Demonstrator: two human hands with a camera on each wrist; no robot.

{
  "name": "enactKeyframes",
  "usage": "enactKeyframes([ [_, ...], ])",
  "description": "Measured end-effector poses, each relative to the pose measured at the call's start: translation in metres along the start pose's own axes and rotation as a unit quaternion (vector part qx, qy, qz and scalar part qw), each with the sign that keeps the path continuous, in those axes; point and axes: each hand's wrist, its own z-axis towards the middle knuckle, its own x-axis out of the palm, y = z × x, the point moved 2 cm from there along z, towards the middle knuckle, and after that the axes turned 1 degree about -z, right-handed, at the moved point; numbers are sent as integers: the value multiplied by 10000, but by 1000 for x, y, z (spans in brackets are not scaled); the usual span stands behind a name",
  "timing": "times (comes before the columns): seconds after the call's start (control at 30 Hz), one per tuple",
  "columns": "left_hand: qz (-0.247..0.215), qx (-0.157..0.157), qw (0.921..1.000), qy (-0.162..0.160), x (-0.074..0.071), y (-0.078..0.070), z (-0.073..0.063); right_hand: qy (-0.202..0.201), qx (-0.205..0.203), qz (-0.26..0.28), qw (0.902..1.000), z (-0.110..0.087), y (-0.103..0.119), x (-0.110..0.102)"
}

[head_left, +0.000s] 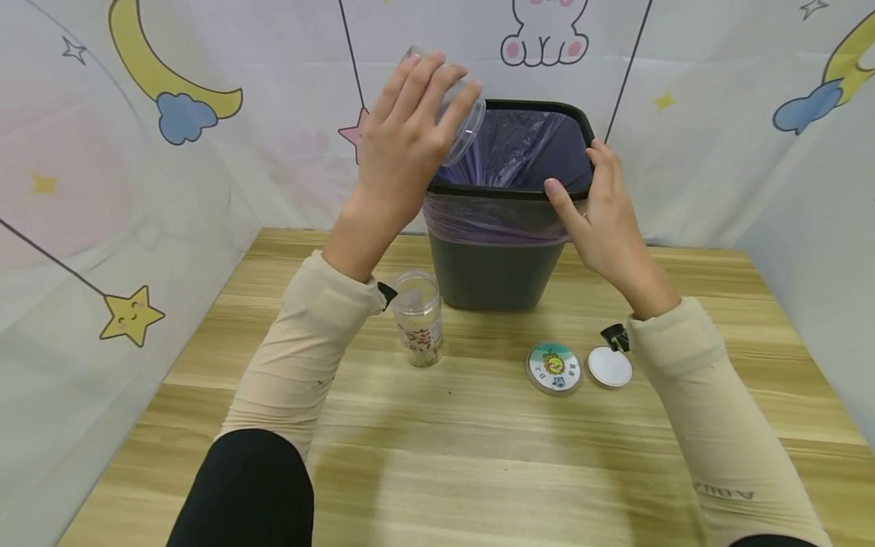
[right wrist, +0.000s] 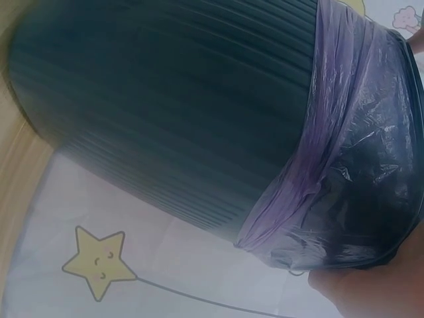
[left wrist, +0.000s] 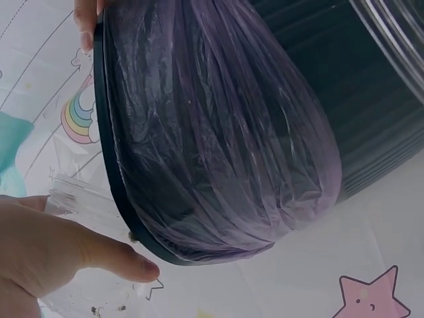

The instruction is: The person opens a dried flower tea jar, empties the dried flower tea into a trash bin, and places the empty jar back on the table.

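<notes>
Up at the bin's left rim, my left hand (head_left: 410,121) grips a clear plastic jar (head_left: 470,129), tilted with its mouth toward the bin. A few small dark bits cling inside the jar in the left wrist view, where the thumb lies along its side. The dark grey trash bin (head_left: 492,277) stands upright on the table, lined with a translucent purple bag (head_left: 495,220) folded over its black rim. My right hand (head_left: 607,220) holds the bin's right rim, thumb at the front edge and fingers at the side. The left fingers hide part of the jar.
A second clear jar (head_left: 419,327), with red print and small pale contents at the bottom, stands left of the bin. A round printed lid (head_left: 554,368) and a white disc (head_left: 610,367) lie on the wooden table (head_left: 465,456). A patterned cloth (head_left: 273,167) hangs behind the bin.
</notes>
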Motion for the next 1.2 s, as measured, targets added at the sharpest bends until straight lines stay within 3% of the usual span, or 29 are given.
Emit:
enactKeyframes([
  [0.13, 134, 191, 9997, -33, 0, -2, -1, 28, 9, 14, 10000, -1, 0, 0],
  [0.27, 57, 189, 9997, 113, -1, -4, -2, 62, 22, 40, 10000, -1, 0, 0],
  [0.6, -731, -546, 9945, 507, -6, -2, -7, -258, -68, 250, 9993, -1, -3, 5],
  [0.8, -1225, -1013, 9843, 769, -8, 3, -10, -389, -139, 378, 9984, -1, -4, 5],
  [1.2, -1820, -1835, 9627, 804, -17, 7, -15, -317, -58, 458, 9984, -1, -5, 6],
])
